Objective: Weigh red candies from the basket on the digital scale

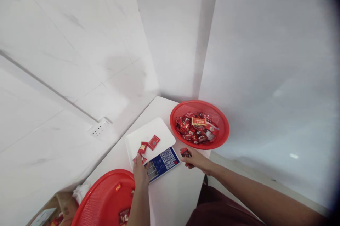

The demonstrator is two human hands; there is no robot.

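— Where's the small dark-red foil packet (185, 152)?
— Pinched in the right hand (196, 160), beside the white blue-keyed scale (151, 128). The left hand (140, 174) touches a second red packet (143, 159) at the platform edge; I can't tell if it grips.
— Handling?
— Probably light, crinkly and slippery; pinch the flat faces.

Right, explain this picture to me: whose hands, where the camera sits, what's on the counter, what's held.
No machine here: these are a person's two bare hands, seen from a camera worn on the head, looking down. On the white counter stands a scale with two red packets on its tray. The far basket is heaped with such packets; the near basket shows only a few. The left hand reaches to the tray's front edge, its fingers at a third packet; whether it grips is unclear. The right hand pinches a dark red packet.
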